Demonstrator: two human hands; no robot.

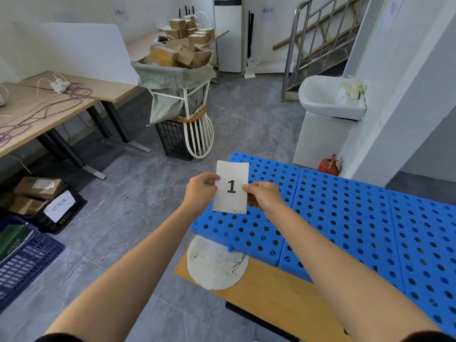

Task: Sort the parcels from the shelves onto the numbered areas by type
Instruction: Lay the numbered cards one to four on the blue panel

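A room with a grey marbled tile floor (pixel 138 193) and white walls; a metal-railed staircase (pixel 320 33) rises at the far right.

Near the middle of the view, a white paper card printed with a black "1" (pixel 230 191) is held upright over the left end of a row of bright blue perforated plastic pallets (pixel 345 218). The left hand (pixel 199 193) pinches the card's left edge between thumb and fingers. The right hand (pixel 265 197) pinches its right edge the same way, so both hands are clamped on the card.

The pallets lie on a yellowish wooden board (pixel 283 292), and a worn white round disc (pixel 217 262) rests on the board's near-left corner. A small red canister (pixel 329 166) stands just behind the pallets, beside the base of a white ceramic sink (pixel 330 97).

The brown cardboard parcels (pixel 172 55) are heaped in a grey-green woven sack (pixel 172 77) across the floor, well apart from the hands. The sack hangs in a white wire frame (pixel 199 134), which stands over a black plastic crate (pixel 172 141). More boxes (pixel 192 30) are stacked on a table behind it.

At left stand light wooden tables with black legs (pixel 37 112), strewn with purple and white cables (pixel 37 107). Below them a black tray (pixel 74 206) holds more cardboard parcels (pixel 37 191) and a white handwritten label (pixel 60 206). A dark blue slatted crate (pixel 22 260) sits nearest the camera.
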